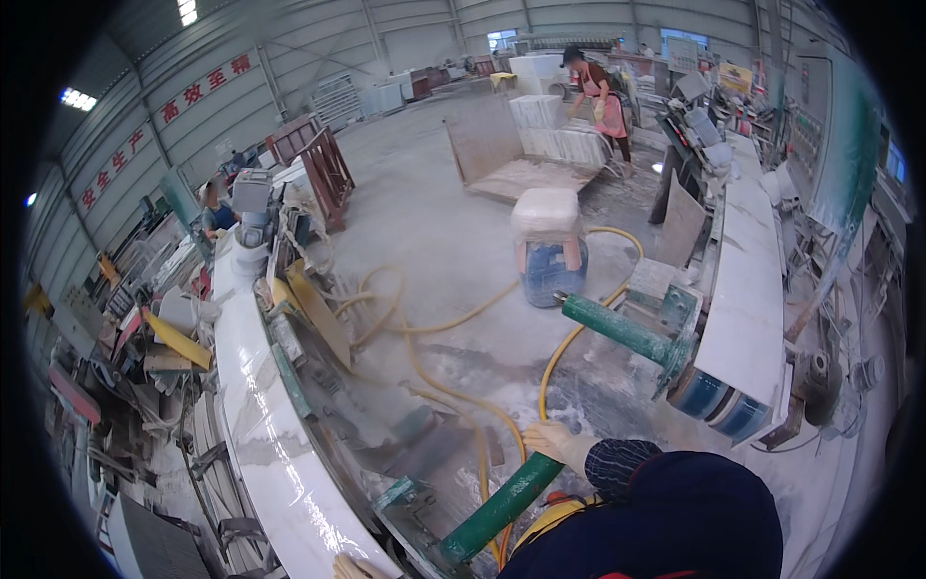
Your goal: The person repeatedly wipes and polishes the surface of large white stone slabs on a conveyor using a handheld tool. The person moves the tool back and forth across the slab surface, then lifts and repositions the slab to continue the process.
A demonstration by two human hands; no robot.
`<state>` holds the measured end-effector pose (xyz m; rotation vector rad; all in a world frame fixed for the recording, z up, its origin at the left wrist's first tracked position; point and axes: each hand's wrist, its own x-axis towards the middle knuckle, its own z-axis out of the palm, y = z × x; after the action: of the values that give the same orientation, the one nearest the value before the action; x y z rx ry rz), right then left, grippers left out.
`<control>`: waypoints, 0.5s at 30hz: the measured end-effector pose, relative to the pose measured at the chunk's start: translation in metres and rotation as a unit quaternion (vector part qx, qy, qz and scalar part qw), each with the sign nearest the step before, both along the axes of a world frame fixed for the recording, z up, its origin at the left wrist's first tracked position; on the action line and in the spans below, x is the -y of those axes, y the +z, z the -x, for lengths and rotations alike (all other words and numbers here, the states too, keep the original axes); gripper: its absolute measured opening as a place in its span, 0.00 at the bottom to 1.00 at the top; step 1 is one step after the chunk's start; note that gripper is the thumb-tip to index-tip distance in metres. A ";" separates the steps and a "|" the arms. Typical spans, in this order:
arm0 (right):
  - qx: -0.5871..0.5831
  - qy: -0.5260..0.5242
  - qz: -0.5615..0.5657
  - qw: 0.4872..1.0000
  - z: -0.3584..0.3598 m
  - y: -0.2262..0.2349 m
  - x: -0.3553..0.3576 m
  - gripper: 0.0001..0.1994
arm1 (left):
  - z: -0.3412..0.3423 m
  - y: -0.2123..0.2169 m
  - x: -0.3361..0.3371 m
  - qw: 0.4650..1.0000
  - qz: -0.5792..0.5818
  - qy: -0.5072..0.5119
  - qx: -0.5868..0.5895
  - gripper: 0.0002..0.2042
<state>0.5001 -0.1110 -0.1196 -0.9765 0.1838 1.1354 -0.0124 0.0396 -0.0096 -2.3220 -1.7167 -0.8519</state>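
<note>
My right hand [557, 443], in a pale glove, is bent over the upper end of a green roller [502, 510] in front of me. A yellow hose [550, 381] runs down to that hand and passes out of sight there; whether the hand touches it, I cannot tell. Only part of my left hand [355, 567] shows at the bottom edge, also in a pale glove. It lies flat on the near end of a long, wet white slab surface [280, 454] on the left side.
Hoses loop over the wet floor [405, 241]. Another green roller [617, 326] juts from a white conveyor [741, 280] at right. Ahead stands a blue drum with a pale wrapped top [546, 214]. A cart [492, 183] bears slabs beside a person in a pink apron [610, 114]; another person [218, 214] is at left.
</note>
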 end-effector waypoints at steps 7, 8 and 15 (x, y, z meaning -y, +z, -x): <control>0.075 0.004 0.073 0.994 0.015 0.024 -0.002 0.13 | 0.005 0.002 0.007 0.998 -0.043 0.000 -0.037 0.21; 0.079 0.006 0.060 0.995 0.016 0.022 -0.001 0.13 | 0.005 0.002 0.008 0.998 -0.043 -0.002 -0.038 0.21; 0.075 0.013 0.040 0.996 0.013 0.004 -0.003 0.10 | 0.004 0.006 0.013 0.995 -0.095 -0.016 -0.039 0.18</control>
<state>0.4873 -0.1081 -0.1160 -1.1345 0.0958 1.0805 -0.0161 0.0270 -0.0036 -2.2322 -1.4995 -0.8756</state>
